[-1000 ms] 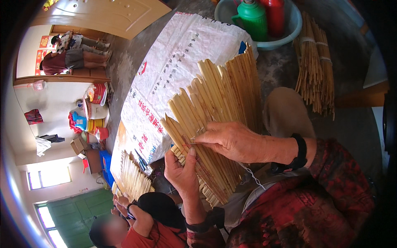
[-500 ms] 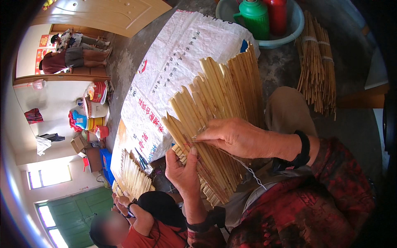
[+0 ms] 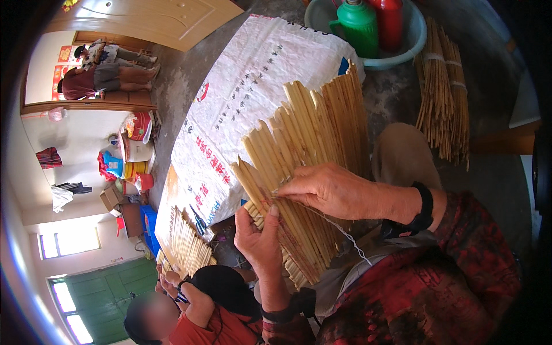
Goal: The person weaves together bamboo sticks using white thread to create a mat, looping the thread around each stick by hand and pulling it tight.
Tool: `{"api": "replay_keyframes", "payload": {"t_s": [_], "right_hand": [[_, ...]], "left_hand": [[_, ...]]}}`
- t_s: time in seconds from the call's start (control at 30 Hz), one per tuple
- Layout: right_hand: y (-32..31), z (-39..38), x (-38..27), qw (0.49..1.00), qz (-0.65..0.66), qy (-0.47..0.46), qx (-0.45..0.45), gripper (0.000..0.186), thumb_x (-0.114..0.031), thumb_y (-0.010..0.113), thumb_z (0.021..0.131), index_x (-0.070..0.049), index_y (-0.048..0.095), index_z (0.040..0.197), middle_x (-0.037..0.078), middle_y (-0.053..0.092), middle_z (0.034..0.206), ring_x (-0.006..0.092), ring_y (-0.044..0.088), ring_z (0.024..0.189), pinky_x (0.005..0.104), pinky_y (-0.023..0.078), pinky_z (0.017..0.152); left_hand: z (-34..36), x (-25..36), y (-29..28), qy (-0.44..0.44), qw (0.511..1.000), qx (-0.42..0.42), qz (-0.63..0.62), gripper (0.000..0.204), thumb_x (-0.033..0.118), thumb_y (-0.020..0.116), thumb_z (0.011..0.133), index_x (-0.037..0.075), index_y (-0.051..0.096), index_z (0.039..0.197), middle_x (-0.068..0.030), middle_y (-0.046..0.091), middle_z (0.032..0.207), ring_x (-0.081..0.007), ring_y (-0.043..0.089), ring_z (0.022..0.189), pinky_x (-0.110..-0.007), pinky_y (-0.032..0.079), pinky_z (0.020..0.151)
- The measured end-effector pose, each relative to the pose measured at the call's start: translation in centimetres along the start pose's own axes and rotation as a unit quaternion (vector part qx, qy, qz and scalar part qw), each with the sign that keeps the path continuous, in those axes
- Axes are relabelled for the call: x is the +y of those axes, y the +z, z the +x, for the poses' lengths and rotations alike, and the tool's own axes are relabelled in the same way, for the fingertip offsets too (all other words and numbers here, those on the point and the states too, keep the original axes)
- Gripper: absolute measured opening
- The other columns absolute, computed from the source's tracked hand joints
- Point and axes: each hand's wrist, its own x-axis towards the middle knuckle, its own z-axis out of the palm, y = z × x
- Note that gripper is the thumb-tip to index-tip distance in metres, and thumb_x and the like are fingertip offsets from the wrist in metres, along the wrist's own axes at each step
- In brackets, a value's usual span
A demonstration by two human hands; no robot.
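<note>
A row of split pale bamboo strips [image 3: 316, 132], strung side by side, stands over my lap. My left hand [image 3: 257, 241] grips its lower left edge, thumb raised along the outer strips and fingers curled behind. My right hand [image 3: 328, 190] is closed in a pinch on a thin white string [image 3: 348, 237] at the strips near the left edge, just above my left thumb; the string hangs down toward my lap. Whether a needle is also in the pinch is too small to tell.
A white woven sack [image 3: 213, 121] lies beside me with scissors [image 3: 200, 224]. A basin [image 3: 417, 46] holds green and red flasks; stick bundles [image 3: 443, 103] lie right. A co-worker [image 3: 201, 310] handles another strip mat [image 3: 184, 241] at lower left; two people [image 3: 103, 80] are in the doorway.
The view has shifted slightly. Both my hands and the strips sit a little farther right in the picture, with the same grip; my right hand has turned slightly.
</note>
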Motion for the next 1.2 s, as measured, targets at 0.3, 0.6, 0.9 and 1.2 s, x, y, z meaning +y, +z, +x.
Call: {"api": "replay_keyframes", "payload": {"t_s": [0.3, 0.6, 0.9, 1.2], "right_hand": [[-2.8, -1.3, -4.5, 0.983, -0.154, 0.027, -0.101, 0.010, -0.007, 0.050, 0.082, 0.001, 0.056, 0.080, 0.019, 0.057, 0.079, 0.0400, 0.057, 0.076, 0.0441, 0.046, 0.064], [-5.6, -6.8, -8.8, 0.978, -0.126, 0.115, -0.124, 0.019, -0.005, 0.056, 0.084, 0.000, 0.059, 0.102, 0.015, 0.057, 0.082, 0.0351, 0.058, 0.075, 0.0391, 0.046, 0.064], [-6.3, -14.1, -11.7, 0.959, -0.155, 0.232, -0.054, 0.027, -0.005, 0.063, 0.083, -0.004, 0.062, 0.110, 0.011, 0.062, 0.082, 0.0226, 0.062, 0.072, 0.0317, 0.048, 0.063], [-6.3, -15.6, -13.9, 0.915, -0.118, 0.384, -0.039, 0.021, -0.004, 0.059, 0.086, 0.002, 0.063, 0.106, 0.010, 0.064, 0.078, 0.0140, 0.060, 0.057, 0.0257, 0.047, 0.052]], "left_hand": [[-2.6, 1.4, 1.5, 0.069, 0.983, 0.006, 0.168, 0.022, 0.007, 0.067, 0.076, 0.001, 0.058, 0.095, -0.0128, 0.059, 0.084, -0.0270, 0.060, 0.072, -0.034, 0.047, 0.066], [-7.5, 3.1, 3.1, 0.193, 0.971, -0.061, 0.131, 0.035, 0.002, 0.069, 0.071, -0.002, 0.054, 0.102, -0.0160, 0.058, 0.091, -0.0317, 0.058, 0.075, -0.035, 0.050, 0.061], [-10.7, 2.8, 3.9, 0.329, 0.932, -0.063, 0.137, 0.033, 0.003, 0.069, 0.071, -0.006, 0.054, 0.098, -0.0166, 0.054, 0.089, -0.0286, 0.055, 0.070, -0.034, 0.049, 0.059], [-11.5, 2.8, 4.0, 0.397, 0.909, -0.067, 0.107, 0.030, 0.000, 0.072, 0.067, -0.008, 0.056, 0.091, -0.0177, 0.055, 0.085, -0.0279, 0.057, 0.065, -0.032, 0.049, 0.054]]}}
